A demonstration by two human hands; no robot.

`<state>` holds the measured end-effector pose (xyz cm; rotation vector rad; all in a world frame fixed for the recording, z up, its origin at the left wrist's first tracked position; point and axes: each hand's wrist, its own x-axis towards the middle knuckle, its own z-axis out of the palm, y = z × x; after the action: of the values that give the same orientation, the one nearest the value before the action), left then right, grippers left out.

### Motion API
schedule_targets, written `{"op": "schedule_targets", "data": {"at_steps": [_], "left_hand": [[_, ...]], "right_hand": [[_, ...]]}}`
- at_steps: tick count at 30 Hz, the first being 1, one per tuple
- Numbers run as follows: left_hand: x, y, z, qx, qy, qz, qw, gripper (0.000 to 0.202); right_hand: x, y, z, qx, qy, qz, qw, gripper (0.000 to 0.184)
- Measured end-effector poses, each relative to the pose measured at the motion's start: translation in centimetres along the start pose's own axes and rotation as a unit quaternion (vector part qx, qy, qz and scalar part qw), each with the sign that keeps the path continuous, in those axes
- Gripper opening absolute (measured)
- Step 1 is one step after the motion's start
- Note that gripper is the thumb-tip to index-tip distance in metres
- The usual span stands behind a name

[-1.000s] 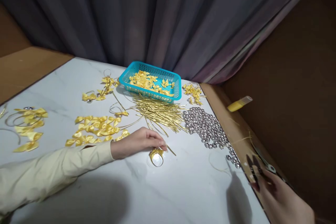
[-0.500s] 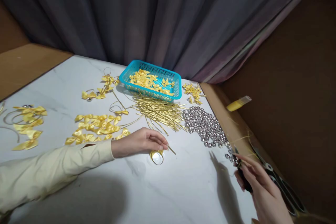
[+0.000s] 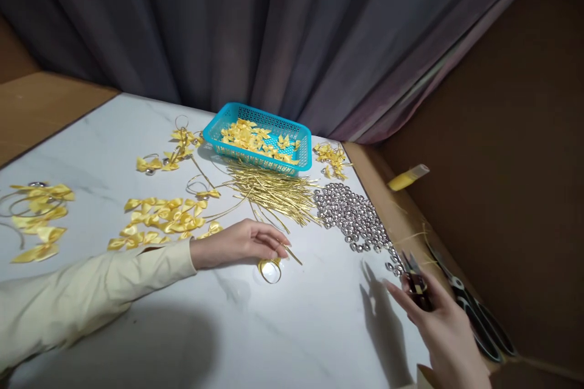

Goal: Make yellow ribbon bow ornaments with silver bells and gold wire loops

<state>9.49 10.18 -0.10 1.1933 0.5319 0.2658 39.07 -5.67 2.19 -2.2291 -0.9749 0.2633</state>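
Observation:
My left hand (image 3: 244, 242) is over the middle of the white table, its fingertips pinching a gold wire tie (image 3: 293, 254). Just under those fingers a round loop of the same gold strand (image 3: 270, 271) shows, with a bit of yellow ribbon beside it partly hidden by the hand. At the right edge, my right hand (image 3: 440, 316) holds small dark-handled snips (image 3: 416, 284) loosely, thumb apart and blade tips pointing away from me. Beside the snips lie silver bells or beads (image 3: 353, 216) in a spread heap.
A blue basket (image 3: 214, 134) of yellow bows stands at the back. Gold ties (image 3: 274, 191) lie in front of it. Yellow bows (image 3: 159, 216) are at left, looped ones (image 3: 43, 216) farther left. Large scissors (image 3: 479, 316) and a yellow tube (image 3: 408, 177) rest along the right ledge.
My right hand has turned and its thumb has moved away from the snips, whose blades now show apart. My left hand keeps its pinch on the gold tie. The view has shifted slightly.

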Motion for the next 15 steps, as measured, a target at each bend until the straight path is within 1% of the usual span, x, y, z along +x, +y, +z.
{"op": "schedule_targets", "data": {"at_steps": [3,5,8,11,15], "left_hand": [[0.0,0.1,0.0,0.006,-0.001,-0.002,1.000,0.030],[-0.1,0.1,0.0,0.008,0.001,-0.005,1.000,0.030],[-0.1,0.1,0.0,0.006,0.000,-0.007,1.000,0.030],[0.0,0.0,0.0,0.007,0.001,-0.003,1.000,0.028],[0.1,-0.1,-0.1,0.014,-0.004,0.001,1.000,0.028]], "right_hand": [[0.2,-0.2,0.1,-0.056,-0.030,0.037,0.997,0.063],[0.3,-0.4,0.0,-0.067,-0.044,0.028,0.996,0.068],[0.1,-0.6,-0.4,-0.097,-0.051,0.016,0.994,0.067],[-0.3,-0.4,-0.9,-0.142,-0.030,-0.006,0.989,0.067],[-0.7,0.2,-1.7,-0.183,-0.012,-0.070,0.980,0.067]]}}
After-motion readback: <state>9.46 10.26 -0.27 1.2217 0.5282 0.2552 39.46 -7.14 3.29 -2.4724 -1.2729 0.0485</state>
